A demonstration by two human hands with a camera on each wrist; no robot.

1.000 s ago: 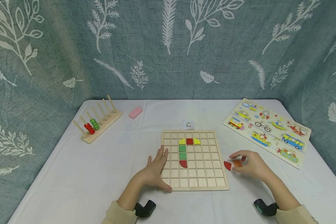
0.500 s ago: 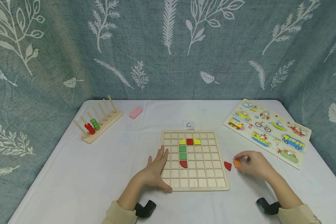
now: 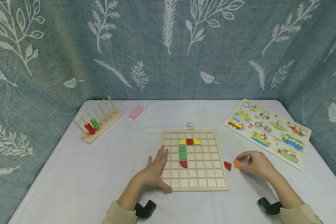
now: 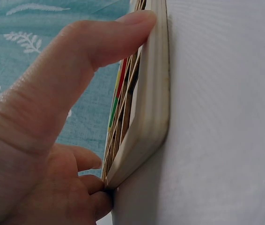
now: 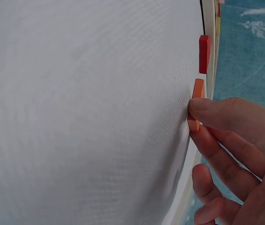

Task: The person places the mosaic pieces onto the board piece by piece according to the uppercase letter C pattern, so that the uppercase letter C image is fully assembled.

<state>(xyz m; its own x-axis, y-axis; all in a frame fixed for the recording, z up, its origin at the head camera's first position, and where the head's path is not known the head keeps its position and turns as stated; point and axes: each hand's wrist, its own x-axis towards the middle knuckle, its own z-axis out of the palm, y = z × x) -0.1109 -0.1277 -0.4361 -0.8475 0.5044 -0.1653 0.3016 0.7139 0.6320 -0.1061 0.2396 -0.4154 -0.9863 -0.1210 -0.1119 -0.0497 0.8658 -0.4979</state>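
A wooden grid board (image 3: 204,182) lies on the table, with yellow quarter-round tiles (image 3: 197,142), a red square tile (image 3: 189,142), green square tiles (image 3: 182,152) and a red quarter-round tile (image 3: 183,164) in its cells. My left hand (image 3: 154,172), fingers spread, rests on the board's left edge; its thumb (image 4: 118,37) touches the near rim. Right of the board my right hand (image 3: 256,163) pinches an orange square tile (image 3: 237,164) between thumb and finger, low over the cloth. Another red quarter-round tile (image 3: 227,166) lies just left of it.
A small printed pattern card (image 3: 189,125) lies behind the board. To the back right is a vehicle peg puzzle (image 3: 268,130). At the left stand a wooden peg rack (image 3: 106,123) with red and green beads and a pink block (image 3: 135,112).
My right hand has shifted slightly right, and more of the orange square tile shows beside its fingers. The left hand and the board have stayed put.
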